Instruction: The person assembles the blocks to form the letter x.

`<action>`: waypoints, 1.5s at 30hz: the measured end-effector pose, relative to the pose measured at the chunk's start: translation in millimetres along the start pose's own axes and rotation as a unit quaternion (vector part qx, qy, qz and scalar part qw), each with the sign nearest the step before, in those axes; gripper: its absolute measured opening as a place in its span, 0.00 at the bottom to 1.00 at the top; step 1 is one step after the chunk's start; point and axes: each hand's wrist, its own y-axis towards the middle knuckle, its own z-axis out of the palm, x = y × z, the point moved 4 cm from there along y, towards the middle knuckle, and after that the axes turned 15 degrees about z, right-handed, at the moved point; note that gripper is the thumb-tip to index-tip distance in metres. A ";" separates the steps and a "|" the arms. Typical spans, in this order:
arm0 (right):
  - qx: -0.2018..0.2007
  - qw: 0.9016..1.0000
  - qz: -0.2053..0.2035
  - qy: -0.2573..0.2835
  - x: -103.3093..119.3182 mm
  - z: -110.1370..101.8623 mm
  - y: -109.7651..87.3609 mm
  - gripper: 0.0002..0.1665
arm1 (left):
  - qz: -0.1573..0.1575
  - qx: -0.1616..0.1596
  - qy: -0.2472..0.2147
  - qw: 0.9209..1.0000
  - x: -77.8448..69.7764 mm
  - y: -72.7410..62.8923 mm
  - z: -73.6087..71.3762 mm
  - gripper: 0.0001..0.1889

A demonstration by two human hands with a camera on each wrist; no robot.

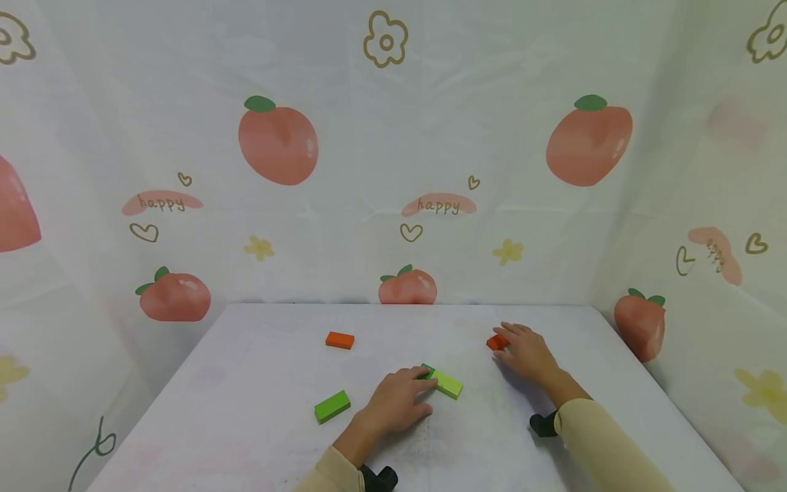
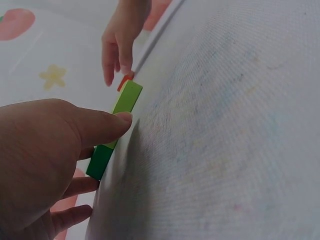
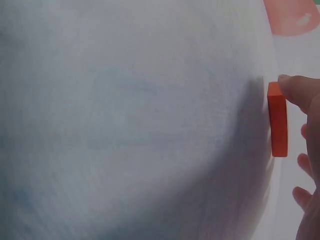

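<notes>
In the head view my left hand (image 1: 396, 400) is low over the middle of the table. Its fingers reach over a dark green block (image 1: 427, 371) and the near end of a light green block (image 1: 450, 385). These two blocks lie end to end. The left wrist view has the thumb crossing in front of the light green block (image 2: 131, 95), with the dark green block (image 2: 100, 161) below it. My right hand (image 1: 527, 352) is at an orange block (image 1: 495, 342), its fingers partly covering it. In the right wrist view the thumb tip is right at one end of the orange block (image 3: 278, 122).
A second orange block (image 1: 340, 340) lies at the back left of the white table (image 1: 246, 437). Another green block (image 1: 332, 407) is left of my left hand. Fruit-printed cloth (image 1: 344, 239) hangs behind the table and along both sides.
</notes>
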 end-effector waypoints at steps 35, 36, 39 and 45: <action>-0.010 0.999 -0.043 -0.013 -3.4 2.8 0.1 0.20 | 0.007 -0.016 0.006 1.000 2.3 0.0 1.5 0.24; -0.008 0.999 -0.044 -0.011 -3.2 2.8 0.4 0.20 | 0.006 -0.015 0.006 1.000 2.2 0.1 1.3 0.24; 0.004 0.999 -0.047 -0.006 -1.9 2.6 1.5 0.19 | 0.004 -0.016 0.007 1.000 2.4 0.2 1.7 0.24; 0.041 0.998 -0.046 -0.010 2.3 0.2 3.7 0.19 | 0.002 -0.014 0.007 1.000 2.7 -0.5 2.8 0.25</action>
